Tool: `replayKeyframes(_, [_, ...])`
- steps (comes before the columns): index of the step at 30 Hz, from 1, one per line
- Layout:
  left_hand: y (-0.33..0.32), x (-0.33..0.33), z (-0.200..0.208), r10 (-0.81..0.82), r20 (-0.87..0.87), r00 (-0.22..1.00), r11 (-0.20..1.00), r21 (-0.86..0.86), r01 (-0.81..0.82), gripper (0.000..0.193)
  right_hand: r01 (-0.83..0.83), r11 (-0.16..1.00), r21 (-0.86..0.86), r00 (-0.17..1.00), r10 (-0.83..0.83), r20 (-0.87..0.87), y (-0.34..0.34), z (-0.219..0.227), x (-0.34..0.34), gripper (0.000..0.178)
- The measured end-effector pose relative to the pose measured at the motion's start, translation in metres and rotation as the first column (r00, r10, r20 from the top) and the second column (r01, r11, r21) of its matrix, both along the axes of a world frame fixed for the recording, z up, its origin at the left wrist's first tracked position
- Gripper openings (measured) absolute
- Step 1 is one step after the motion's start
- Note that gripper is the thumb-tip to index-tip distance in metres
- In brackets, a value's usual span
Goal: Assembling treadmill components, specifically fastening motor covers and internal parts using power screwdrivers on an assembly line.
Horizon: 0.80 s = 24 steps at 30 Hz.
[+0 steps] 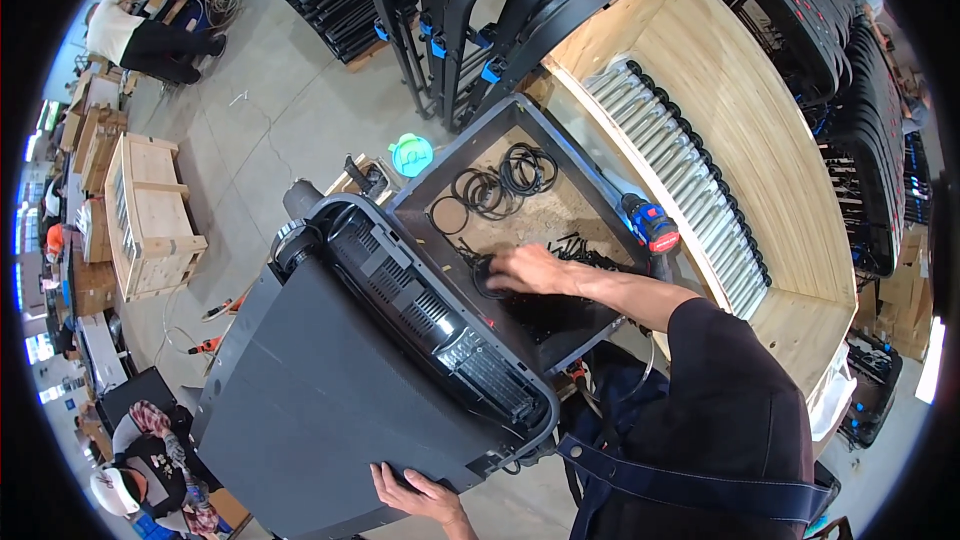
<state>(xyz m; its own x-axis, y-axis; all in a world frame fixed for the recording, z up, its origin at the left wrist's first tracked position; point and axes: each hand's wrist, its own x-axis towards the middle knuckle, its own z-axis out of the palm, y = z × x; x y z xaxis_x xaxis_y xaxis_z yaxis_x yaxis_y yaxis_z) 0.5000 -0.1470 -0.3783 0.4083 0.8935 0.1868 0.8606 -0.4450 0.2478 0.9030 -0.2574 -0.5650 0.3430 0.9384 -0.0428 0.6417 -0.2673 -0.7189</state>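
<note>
My right hand (532, 270) reaches down into a dark bin (515, 112), over a bundle of thin black cables or parts. Its fingertips are blurred and partly lost against the black pieces, so I cannot see whether it grips anything. Coiled black cables (527, 170) lie beyond it on the bin's cardboard bottom, and small black parts (585, 252) are heaped beside it. My left hand (415, 493) rests with fingers apart on the near edge of a large treadmill-like black deck (330, 380). At the deck's right end an uncovered motor compartment (430, 315) shows grey and black components.
A blue-and-red cordless drill (650, 223) stands right of the bin. Beyond it, a wooden crate (770, 130) holds a row of metal rollers (680, 175). Curved black frames (470, 20) stand at the back. A turquoise round object (411, 154) sits behind the bin. Co-workers (140, 35) are at left.
</note>
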Motion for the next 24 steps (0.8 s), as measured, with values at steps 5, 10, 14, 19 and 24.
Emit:
replayKeyframes(5, [0.001, 0.002, -0.003, -0.014, 0.005, 1.000, 1.000, -0.005, 0.014, 0.049, 0.262, 0.963, -0.056, 0.945, -0.244, 0.219, 0.042, -0.020, 0.064, 0.023])
replayKeyframes(10, [0.002, 0.007, -0.001, -0.012, 0.022, 1.000, 1.000, -0.022, 0.012, 0.048, 0.151, 0.947, -0.283, 0.894, -0.008, 0.448, 0.067, -0.067, 0.101, 0.010])
replayKeyframes(14, [0.002, 0.004, 0.000, -0.016, -0.002, 1.000, 1.000, -0.012, 0.016, 0.041, 0.180, 0.979, -0.095, 0.927, -0.137, 0.348, 0.061, -0.011, 0.085, 0.012])
replayKeyframes(19, [0.003, 0.006, 0.003, -0.035, 0.000, 0.999, 0.999, -0.006, 0.035, 0.042, -0.016, 0.999, -0.039, 0.963, 0.026, 0.269, 0.010, 0.034, 0.014, 0.013])
replayKeyframes(24, [0.002, 0.005, -0.002, -0.030, -0.002, 1.000, 1.000, 0.009, 0.030, 0.048, -0.288, 0.922, -0.259, 0.952, 0.304, 0.025, -0.012, 0.003, -0.018, 0.031])
